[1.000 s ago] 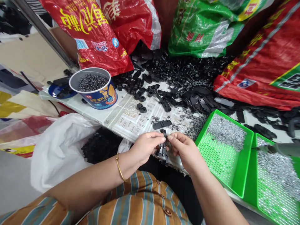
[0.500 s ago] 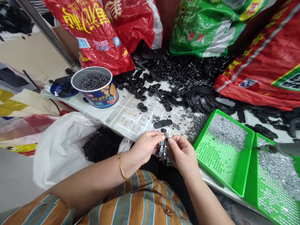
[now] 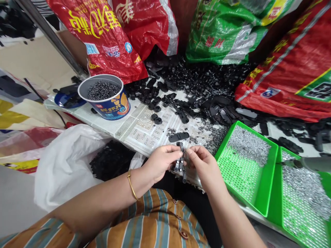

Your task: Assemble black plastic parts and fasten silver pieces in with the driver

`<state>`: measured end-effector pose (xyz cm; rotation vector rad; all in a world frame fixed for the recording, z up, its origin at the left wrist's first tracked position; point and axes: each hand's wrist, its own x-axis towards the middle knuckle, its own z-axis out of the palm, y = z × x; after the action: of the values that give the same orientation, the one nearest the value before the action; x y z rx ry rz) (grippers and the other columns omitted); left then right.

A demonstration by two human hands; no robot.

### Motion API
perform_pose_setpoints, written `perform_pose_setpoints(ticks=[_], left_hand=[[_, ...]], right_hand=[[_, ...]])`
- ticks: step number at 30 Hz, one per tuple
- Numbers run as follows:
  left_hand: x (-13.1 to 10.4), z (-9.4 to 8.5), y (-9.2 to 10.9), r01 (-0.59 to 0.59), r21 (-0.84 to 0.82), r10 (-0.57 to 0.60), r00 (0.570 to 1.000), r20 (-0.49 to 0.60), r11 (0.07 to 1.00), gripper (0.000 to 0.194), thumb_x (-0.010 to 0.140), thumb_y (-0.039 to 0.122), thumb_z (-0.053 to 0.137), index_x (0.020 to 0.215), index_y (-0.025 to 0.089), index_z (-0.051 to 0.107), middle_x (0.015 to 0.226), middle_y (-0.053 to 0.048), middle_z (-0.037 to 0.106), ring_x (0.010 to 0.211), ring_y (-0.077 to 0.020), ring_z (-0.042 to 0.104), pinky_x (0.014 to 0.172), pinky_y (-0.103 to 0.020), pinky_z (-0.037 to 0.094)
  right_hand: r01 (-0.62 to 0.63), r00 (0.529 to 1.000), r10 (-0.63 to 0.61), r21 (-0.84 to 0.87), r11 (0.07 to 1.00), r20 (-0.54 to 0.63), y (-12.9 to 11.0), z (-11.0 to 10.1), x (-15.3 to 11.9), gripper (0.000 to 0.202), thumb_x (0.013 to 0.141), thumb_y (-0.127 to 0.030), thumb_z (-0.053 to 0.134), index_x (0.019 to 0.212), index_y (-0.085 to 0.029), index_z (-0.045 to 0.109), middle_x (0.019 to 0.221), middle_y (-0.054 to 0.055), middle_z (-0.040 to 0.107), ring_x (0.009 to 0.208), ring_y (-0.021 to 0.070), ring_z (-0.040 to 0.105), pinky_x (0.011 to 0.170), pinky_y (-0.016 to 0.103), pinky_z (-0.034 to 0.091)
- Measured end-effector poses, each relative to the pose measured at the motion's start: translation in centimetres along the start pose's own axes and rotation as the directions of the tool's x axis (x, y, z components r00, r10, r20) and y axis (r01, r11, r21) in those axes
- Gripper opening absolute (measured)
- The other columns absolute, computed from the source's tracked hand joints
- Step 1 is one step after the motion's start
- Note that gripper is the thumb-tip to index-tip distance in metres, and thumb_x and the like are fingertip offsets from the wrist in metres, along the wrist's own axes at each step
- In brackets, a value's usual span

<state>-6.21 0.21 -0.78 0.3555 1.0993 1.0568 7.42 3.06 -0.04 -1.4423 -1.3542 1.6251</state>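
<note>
Our left hand [image 3: 160,163] pinches a black jointed part [image 3: 181,162] at the near edge of the table [image 3: 139,136]; our right hand [image 3: 205,168] bunches its fingertips just beside it — whether they grip anything, we cannot tell. On our left, a blue tub [image 3: 110,111] holds small dark pieces [image 3: 103,91]. On our right, two perforated green trays [image 3: 269,187] hold heaped silvery bits [image 3: 249,143].

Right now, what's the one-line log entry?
left hand: holding black part | right hand: beside it, contact unclear | nearby: flat black piece, green trays
</note>
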Motion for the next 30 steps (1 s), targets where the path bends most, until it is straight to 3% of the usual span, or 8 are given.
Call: perform_pose_setpoints(ticks=[3, 7, 12, 14, 17, 20, 25, 30], left_hand=[[0.0, 0.3, 0.5, -0.091, -0.167, 0.084, 0.995, -0.049, 0.982, 0.016, 0.069, 0.017, 0.065, 0.082, 0.013, 0.059, 0.074, -0.002, 0.059, 0.066, -0.0100, 0.055, 0.061, -0.023, 0.042], [-0.4, 0.7, 0.5, -0.101, -0.360, 0.137, 0.988, 0.075, 0.927, 0.016, 0.074, 0.017, 0.062, 0.089, 0.015, 0.058, 0.085, -0.003, 0.061, 0.080, -0.0109, 0.057, 0.074, -0.024, 0.044], [-0.9, 0.2, 0.3, -0.054, -0.268, 0.077, 0.994, 0.076, 0.962, 0.016, 0.077, 0.019, 0.060, 0.091, 0.012, 0.058, 0.095, -0.008, 0.062, 0.089, -0.0153, 0.058, 0.078, -0.028, 0.045], [-0.8, -0.2, 0.4, -0.024, -0.219, 0.031, 0.999, 0.032, 0.976, 0.019, 0.077, 0.024, 0.061, 0.091, 0.012, 0.057, 0.095, -0.010, 0.063, 0.084, -0.0164, 0.060, 0.072, -0.028, 0.046], [-0.4, -0.7, 0.6, 0.023, -0.192, -0.027, 1.000, -0.016, 0.981, 0.024, 0.076, 0.032, 0.061, 0.089, 0.014, 0.054, 0.094, -0.010, 0.063, 0.073, -0.0166, 0.063, 0.063, -0.027, 0.046], [-0.3, -0.8, 0.9, 0.037, -0.194, -0.043, 0.999, -0.026, 0.980, 0.023, 0.076, 0.034, 0.062, 0.085, 0.015, 0.052, 0.090, -0.007, 0.062, 0.067, -0.0154, 0.063, 0.060, -0.025, 0.045], [-0.4, -0.6, 1.3, 0.032, -0.203, -0.035, 0.999, -0.010, 0.979, 0.017, 0.076, 0.026, 0.061, 0.084, 0.015, 0.051, 0.088, -0.005, 0.061, 0.067, -0.0151, 0.063, 0.065, -0.028, 0.047], [-0.2, -0.2, 1.6, 0.022, -0.218, -0.023, 1.000, -0.003, 0.976, 0.014, 0.074, 0.017, 0.059, 0.087, 0.013, 0.054, 0.091, -0.006, 0.061, 0.069, -0.0139, 0.063, 0.069, -0.028, 0.046]], right_hand=[[0.060, 0.998, -0.057, -0.151, 0.987, 0.026, 0.4, 0.3, -0.6, 0.029, 0.073, -0.047, 0.059, 0.071, -0.019, 0.051, 0.059, -0.003, 0.050, 0.054, 0.0102, 0.041, 0.053, 0.024, 0.034], [0.077, 0.997, -0.071, -0.148, 0.986, 0.043, 0.9, 1.0, -0.8, 0.032, 0.075, -0.049, 0.056, 0.067, -0.019, 0.050, 0.060, -0.004, 0.047, 0.056, 0.0101, 0.040, 0.055, 0.024, 0.034], [0.131, 0.987, -0.097, -0.299, 0.945, 0.125, -0.5, 0.0, 0.0, 0.036, 0.081, -0.051, 0.046, 0.069, -0.018, 0.055, 0.062, -0.001, 0.054, 0.058, 0.0124, 0.047, 0.056, 0.025, 0.037], [0.207, 0.977, -0.196, -0.554, 0.807, 0.079, -1.6, -1.4, 1.1, 0.036, 0.083, -0.048, 0.043, 0.071, -0.019, 0.060, 0.066, 0.001, 0.059, 0.062, 0.0146, 0.052, 0.060, 0.026, 0.038], [0.182, 0.906, -0.423, -0.875, 0.448, -0.028, -2.9, -3.7, 3.8, 0.025, 0.084, -0.036, 0.045, 0.084, -0.021, 0.065, 0.086, 0.005, 0.065, 0.078, 0.0196, 0.057, 0.068, 0.030, 0.039], [0.177, 0.908, -0.416, -0.945, 0.273, 0.050, -3.1, -5.0, 6.7, 0.023, 0.081, -0.022, 0.047, 0.091, -0.020, 0.067, 0.090, 0.010, 0.064, 0.082, 0.0231, 0.058, 0.070, 0.032, 0.040], [0.193, 0.917, -0.395, -0.929, 0.316, 0.056, -2.8, -5.2, 8.3, 0.016, 0.075, -0.016, 0.051, 0.078, -0.018, 0.067, 0.086, 0.011, 0.064, 0.085, 0.0238, 0.058, 0.075, 0.034, 0.040], [0.145, 0.944, -0.325, -0.825, 0.547, -0.049, -2.7, -4.6, 5.7, 0.018, 0.078, -0.030, 0.052, 0.086, -0.019, 0.063, 0.075, 0.003, 0.066, 0.067, 0.0161, 0.060, 0.062, 0.028, 0.044]])
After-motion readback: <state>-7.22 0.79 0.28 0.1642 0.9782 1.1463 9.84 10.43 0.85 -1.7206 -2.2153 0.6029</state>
